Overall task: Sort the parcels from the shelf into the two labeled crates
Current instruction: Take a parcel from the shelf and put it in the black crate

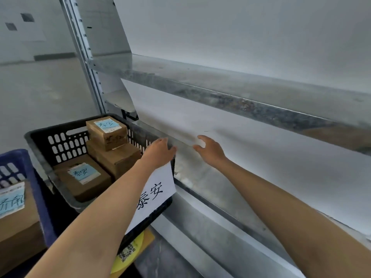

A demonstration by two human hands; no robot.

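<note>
We reach toward the shelf [241, 101]: our right hand [210, 150] empty, fingers apart; our left hand [158, 151] above the far-right corner of the black crate [66, 125], fingers seemingly loose, holding nothing.

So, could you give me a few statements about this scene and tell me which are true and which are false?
1. The black crate holds cardboard parcels. True.
2. The right hand grips a parcel. False: it holds nothing, its fingers loose in front of the shelf.
3. A white paper sign hangs on the black crate. True.
4. The blue crate is empty. False: a brown parcel with a blue label lies in it.
</note>
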